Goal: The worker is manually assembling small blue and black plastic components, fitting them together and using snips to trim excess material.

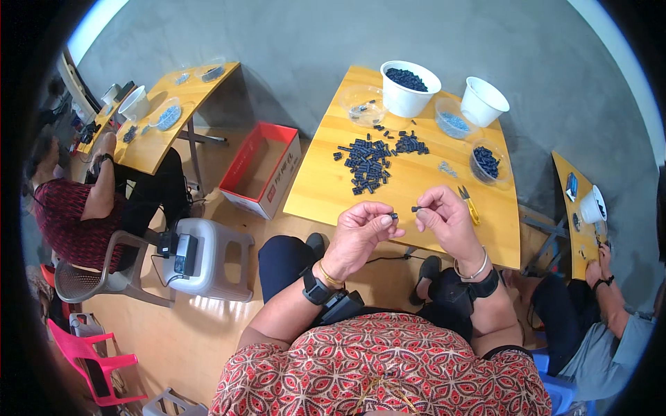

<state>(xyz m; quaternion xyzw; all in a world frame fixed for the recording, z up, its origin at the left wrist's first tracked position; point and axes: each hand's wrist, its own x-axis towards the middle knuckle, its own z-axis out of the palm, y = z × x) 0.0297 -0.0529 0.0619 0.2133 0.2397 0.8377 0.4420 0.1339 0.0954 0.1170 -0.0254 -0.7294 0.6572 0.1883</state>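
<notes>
My left hand [361, 232] pinches a small dark plastic part [394, 216] between thumb and fingertips, just beyond the near edge of the yellow wooden table [319, 187]. Facing it, a short gap away, my right hand [447, 216] grips a small black cylindrical piece [415, 209]. The two parts are apart. Ahead of my hands lies a heap of dark plastic parts [366, 163], with a smaller pile [412, 143] to its right. Yellow-handled snips [474, 211] rest to the right of my right hand. A few small clear pieces [447, 168] are scattered nearby.
At the back stand a white tub [408, 104] of black parts and another white tub [484, 102]. Clear bowls hold blue pieces [454, 123], dark parts [485, 161] and a few bits [363, 109]. A red-rimmed box [267, 201] is on the floor. People sit at side tables.
</notes>
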